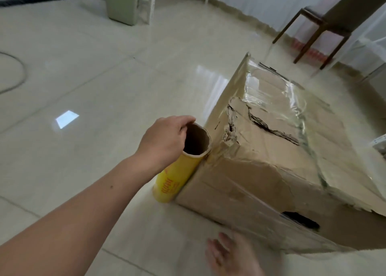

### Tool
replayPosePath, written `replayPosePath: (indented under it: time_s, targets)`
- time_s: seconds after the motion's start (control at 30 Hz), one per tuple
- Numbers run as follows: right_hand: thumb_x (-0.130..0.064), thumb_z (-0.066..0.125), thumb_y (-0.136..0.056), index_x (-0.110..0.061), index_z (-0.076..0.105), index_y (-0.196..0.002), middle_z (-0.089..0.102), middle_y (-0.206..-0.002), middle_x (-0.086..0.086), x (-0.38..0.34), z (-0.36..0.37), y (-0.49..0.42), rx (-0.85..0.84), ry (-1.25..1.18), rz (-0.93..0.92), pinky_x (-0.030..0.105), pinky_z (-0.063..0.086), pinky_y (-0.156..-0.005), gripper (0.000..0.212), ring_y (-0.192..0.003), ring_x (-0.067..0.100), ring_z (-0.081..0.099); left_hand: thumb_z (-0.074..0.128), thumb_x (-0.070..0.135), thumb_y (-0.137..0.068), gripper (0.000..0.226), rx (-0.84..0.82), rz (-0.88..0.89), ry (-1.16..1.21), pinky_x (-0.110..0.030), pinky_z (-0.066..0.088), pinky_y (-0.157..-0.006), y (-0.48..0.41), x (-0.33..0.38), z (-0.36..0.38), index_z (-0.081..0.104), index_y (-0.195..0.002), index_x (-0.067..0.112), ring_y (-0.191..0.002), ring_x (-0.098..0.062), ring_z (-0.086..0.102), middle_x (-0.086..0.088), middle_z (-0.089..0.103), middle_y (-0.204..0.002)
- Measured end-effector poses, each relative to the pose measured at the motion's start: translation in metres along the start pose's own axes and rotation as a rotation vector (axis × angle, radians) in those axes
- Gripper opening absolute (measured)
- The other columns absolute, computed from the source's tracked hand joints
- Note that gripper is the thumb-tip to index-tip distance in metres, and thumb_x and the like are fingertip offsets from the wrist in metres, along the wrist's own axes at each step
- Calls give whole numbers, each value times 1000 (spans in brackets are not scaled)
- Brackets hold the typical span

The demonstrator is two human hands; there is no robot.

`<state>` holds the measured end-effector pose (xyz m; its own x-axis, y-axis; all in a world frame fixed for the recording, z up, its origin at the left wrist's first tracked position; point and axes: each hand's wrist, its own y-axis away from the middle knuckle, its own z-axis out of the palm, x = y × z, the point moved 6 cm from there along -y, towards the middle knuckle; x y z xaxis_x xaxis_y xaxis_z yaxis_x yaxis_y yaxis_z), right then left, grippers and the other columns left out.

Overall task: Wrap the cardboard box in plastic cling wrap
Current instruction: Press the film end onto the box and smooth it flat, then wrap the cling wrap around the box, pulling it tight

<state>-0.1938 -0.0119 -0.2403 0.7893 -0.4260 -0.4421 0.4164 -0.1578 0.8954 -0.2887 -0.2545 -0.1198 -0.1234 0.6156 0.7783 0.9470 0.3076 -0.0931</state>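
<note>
Yellow cling wrap roll stands nearly upright against the cardboard box corner, the box spreading toward three o'clock. Nearer, the left hand curls its fingers around the roll's top rim. At six o'clock the right hand hovers spread, blurred, holding nothing.

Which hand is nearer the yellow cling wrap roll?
Left. The left hand grips the top rim of the cling wrap roll, standing against the cardboard box corner. The right hand is open, below it near the box's front side.
</note>
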Motion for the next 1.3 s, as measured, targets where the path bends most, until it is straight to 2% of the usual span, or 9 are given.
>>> replayPosePath:
  time_s: [0.1, 0.2, 0.33, 0.57, 0.7, 0.87, 0.97, 1.1, 1.3]
  targets:
    - [-18, 54, -94, 6, 61, -102, 56, -90, 18, 18, 3, 56, -120, 329, 80, 39, 41, -62, 26, -75, 33, 57, 37, 24, -100, 40, -110, -102, -27, -33, 35, -104, 10, 9, -4, 41, -140, 26, -129, -18, 41, 5, 46, -141]
    - [-13, 54, -94, -3, 62, -96, 60, -91, 14, -3, 13, 111, -105, 562, 17, 34, 44, -61, 13, -73, 29, 59, 35, 30, -101, 46, -181, -268, -6, -32, 29, -107, 28, 15, -33, 27, -147, 27, -136, -14, 31, 8, 33, -150]
    - [-12, 49, -96, -7, 57, -110, 61, -95, 10, -34, 47, 183, -146, 671, -58, 26, 48, -63, 16, -76, 21, 61, 34, 30, -101, 47, -286, -436, -26, -31, 28, -107, 53, 30, -97, 26, -147, 27, -138, -14, 29, 7, 28, -153]
    - [-5, 45, -97, 4, 49, -125, 61, -108, 21, -51, 107, 255, -145, 324, 92, 28, 55, -75, 30, -94, 29, 62, 33, 32, -101, 46, -444, -541, -128, -33, 35, -102, 39, 56, -168, 28, -146, 25, -133, -17, 39, 4, 34, -150]
    - [-6, 42, -99, 6, 37, -137, 47, -135, 27, -73, 142, 254, -135, 74, 152, 38, 41, -101, 40, -125, 36, 47, 32, 32, -101, 44, -497, -592, -150, -29, 38, -92, 6, 57, -168, 33, -144, 21, -124, -19, 47, 3, 40, -146]
    - [-16, 41, -100, 2, 22, -146, 26, -151, 22, -100, 190, 224, -79, 8, 178, 38, 23, -116, 52, -140, 31, 27, 34, 32, -100, 43, -562, -614, -145, -31, 36, -98, -38, 53, -168, 37, -142, 20, -124, -18, 48, 2, 44, -143]
    - [-20, 44, -99, 1, 22, -146, 23, -153, 18, -107, 212, 196, -11, 31, 174, 34, 21, -115, 56, -142, 28, 24, 36, 31, -100, 42, -558, -588, -167, -31, 36, -98, -73, 44, -168, 39, -141, 18, -124, -19, 48, 0, 45, -142]
    - [-21, 51, -96, 3, 36, -139, 37, -145, 18, -110, 229, 156, 124, 92, 157, 35, 30, -109, 51, -134, 30, 36, 38, 31, -100, 41, -591, -538, -206, -32, 38, -98, -110, 35, -158, 40, -139, 19, -122, -19, 49, -2, 46, -141]
    - [-22, 57, -92, 2, 47, -131, 55, -126, 10, -96, 239, 111, 293, -98, 258, 38, 42, -100, 46, -115, 29, 53, 41, 25, -99, 41, -738, -477, -213, -28, 39, -95, -147, 19, -117, 40, -139, 17, -118, -19, 51, -3, 47, -139]
